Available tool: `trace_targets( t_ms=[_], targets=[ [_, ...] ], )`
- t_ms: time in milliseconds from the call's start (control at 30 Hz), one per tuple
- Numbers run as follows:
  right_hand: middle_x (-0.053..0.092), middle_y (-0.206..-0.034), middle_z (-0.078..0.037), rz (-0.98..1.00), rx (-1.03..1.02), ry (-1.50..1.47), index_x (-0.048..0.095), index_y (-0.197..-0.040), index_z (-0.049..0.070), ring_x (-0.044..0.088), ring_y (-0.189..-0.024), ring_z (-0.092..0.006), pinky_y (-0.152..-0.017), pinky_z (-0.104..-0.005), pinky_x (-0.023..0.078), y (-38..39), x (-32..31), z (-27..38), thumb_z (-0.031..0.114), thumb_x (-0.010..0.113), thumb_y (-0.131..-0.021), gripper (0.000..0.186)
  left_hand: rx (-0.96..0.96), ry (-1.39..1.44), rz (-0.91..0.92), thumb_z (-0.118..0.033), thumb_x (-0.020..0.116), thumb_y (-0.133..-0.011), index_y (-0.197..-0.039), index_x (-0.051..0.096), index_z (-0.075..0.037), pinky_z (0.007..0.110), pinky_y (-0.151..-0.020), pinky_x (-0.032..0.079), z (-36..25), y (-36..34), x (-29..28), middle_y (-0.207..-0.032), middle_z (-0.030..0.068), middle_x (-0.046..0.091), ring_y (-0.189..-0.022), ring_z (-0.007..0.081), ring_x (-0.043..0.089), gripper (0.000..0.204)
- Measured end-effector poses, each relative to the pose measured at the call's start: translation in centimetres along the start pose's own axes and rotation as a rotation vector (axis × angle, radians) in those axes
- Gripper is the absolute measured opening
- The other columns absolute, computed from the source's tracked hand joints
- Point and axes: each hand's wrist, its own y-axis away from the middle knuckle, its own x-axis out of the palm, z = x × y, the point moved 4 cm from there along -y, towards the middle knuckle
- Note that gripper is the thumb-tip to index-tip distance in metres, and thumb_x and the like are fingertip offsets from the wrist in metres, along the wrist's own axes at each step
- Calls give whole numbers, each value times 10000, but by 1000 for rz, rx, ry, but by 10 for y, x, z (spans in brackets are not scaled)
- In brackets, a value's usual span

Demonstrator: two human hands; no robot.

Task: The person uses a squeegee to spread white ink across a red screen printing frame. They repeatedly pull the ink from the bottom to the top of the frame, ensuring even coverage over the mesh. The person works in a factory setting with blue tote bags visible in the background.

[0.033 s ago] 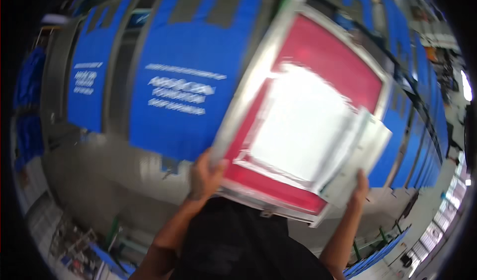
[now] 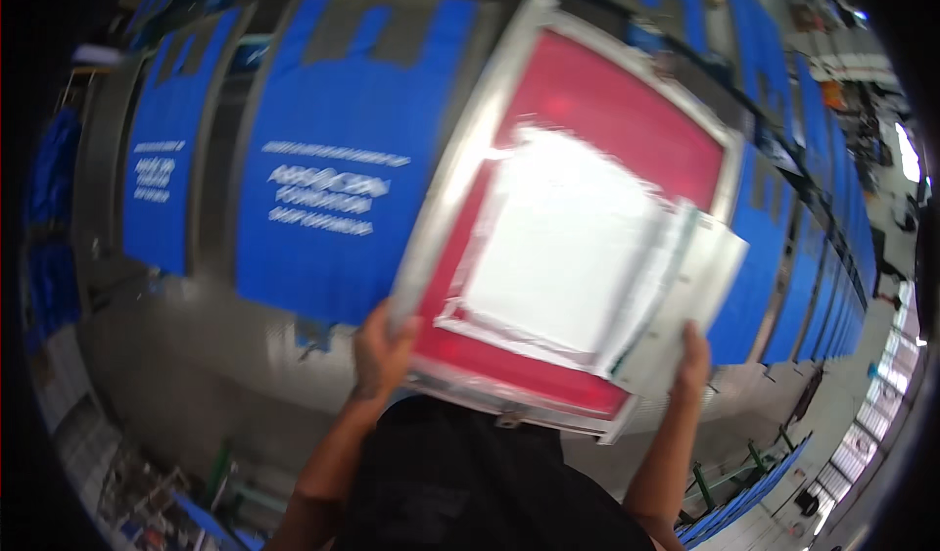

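Observation:
A screen-printing frame (image 2: 460, 174) with silver metal sides and red mesh (image 2: 627, 106) is held tilted in front of my body. White ink (image 2: 548, 248) covers a large patch in the middle of the mesh. My left hand (image 2: 384, 352) is closed round the frame's lower left side, thumb on top. Across the right part of the mesh leans a wide off-white squeegee (image 2: 700, 292) with a dark green blade edge. My right hand (image 2: 692, 358) grips the squeegee's outer side near the frame's right edge; its fingers underneath are hidden.
Blue fabric pieces (image 2: 333, 111) with white print lie in a row on the long grey table to the left. More blue pieces (image 2: 754, 257) continue to the right. A dark rail (image 2: 798, 171) runs along the far edge. Green-legged stands (image 2: 754, 453) are behind on the right.
The screen-printing frame, squeegee and both my hands sit slightly farther left in the view. The blue pieces have shifted left and a little down too. Both grips look the same.

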Motion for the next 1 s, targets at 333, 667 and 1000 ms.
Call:
trace_targets(
  t_ms=[333, 667, 1000],
  targets=[
    [711, -997, -83, 383, 34, -284, 669, -1145, -20, 659, -873, -154, -799, -298, 521, -65, 8, 38, 381, 671, -969, 438, -62, -162, -221, -380, 590, -995, -973, 673, 19, 343, -680, 471, -27, 27, 67, -762, 89, 648, -730, 149, 561, 409],
    [706, -990, -72, 498, 59, -250, 673, -1138, -30, 646, -879, -144, -801, -297, 515, -85, -3, 22, 394, 675, -966, 458, -75, -258, -261, -405, 627, -977, -960, 682, 24, 341, -684, 476, -28, 47, 81, -773, 93, 663, -734, 150, 568, 432],
    [705, -1014, -88, 461, 60, -229, 664, -1148, -34, 649, -888, -154, -802, -303, 518, -82, -5, 25, 397, 693, -951, 475, -85, -226, -222, -414, 654, -965, -1032, 689, 28, 325, -762, 498, -23, 40, 84, -863, 106, 702, -810, 157, 617, 448]
  ],
)
